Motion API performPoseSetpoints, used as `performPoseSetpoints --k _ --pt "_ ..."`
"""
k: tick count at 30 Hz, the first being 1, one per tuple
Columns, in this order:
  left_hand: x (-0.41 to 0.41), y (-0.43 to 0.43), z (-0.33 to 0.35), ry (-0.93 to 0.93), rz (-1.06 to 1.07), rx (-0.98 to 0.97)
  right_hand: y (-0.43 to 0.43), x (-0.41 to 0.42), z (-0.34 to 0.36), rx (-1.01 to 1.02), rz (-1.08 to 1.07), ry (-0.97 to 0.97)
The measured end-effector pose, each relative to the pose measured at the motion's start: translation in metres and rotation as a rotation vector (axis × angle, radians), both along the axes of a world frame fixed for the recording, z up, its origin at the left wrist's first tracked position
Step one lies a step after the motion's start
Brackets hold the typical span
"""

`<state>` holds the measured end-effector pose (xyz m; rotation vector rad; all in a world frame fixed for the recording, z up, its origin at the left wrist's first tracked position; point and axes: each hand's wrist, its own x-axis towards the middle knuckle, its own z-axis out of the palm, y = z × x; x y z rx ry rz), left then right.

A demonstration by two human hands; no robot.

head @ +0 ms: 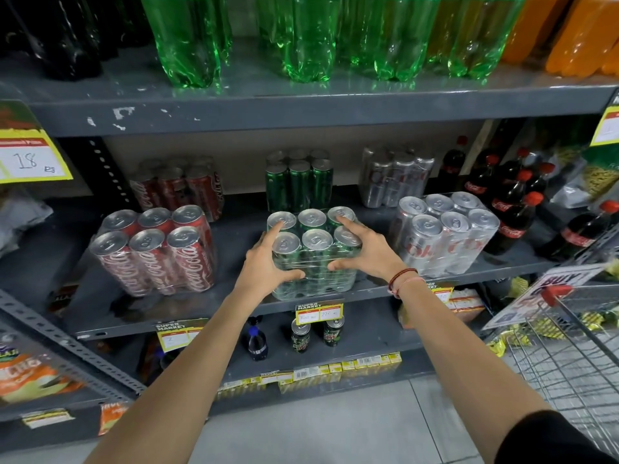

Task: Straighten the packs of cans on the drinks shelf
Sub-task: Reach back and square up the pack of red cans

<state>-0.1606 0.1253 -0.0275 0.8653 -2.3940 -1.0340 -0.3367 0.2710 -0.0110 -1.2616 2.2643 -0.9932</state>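
Three shrink-wrapped six-packs of cans stand along the front of the grey shelf (234, 316). At the left, the red cola pack (152, 251) sits slewed, its near corner turned toward the shelf edge. The left hand (264, 264) presses the left side of the green pack (313, 252) in the middle, thumb across its front face, forefinger laid on a can top. The right hand (366, 251), with a red cord bracelet (402, 279) on its wrist, mirrors it on the pack's right side; both grips are clenched on the wrap. The green pack stands at the shelf's front edge, above a yellow price tag (319, 313). To the right stands the silver pack (447, 231), also slightly askew. Three more packs stand behind.
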Motion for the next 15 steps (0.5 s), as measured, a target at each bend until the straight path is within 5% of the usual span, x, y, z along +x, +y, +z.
performPoseSetpoints --k 6,11,15 --pt "0.035 -0.013 0.018 0.006 -0.051 -0.084 -0.009 0.015 0.018 -0.08 -0.094 0.009" --pt "0.103 -0.063 0.047 0.083 0.176 -0.346 -0.06 0.067 0.049 -0.274 -0.057 0.11" --pt "0.161 -0.119 0.045 0.116 0.394 -0.17 -0.123 0.121 0.041 -0.179 0.156 0.064"
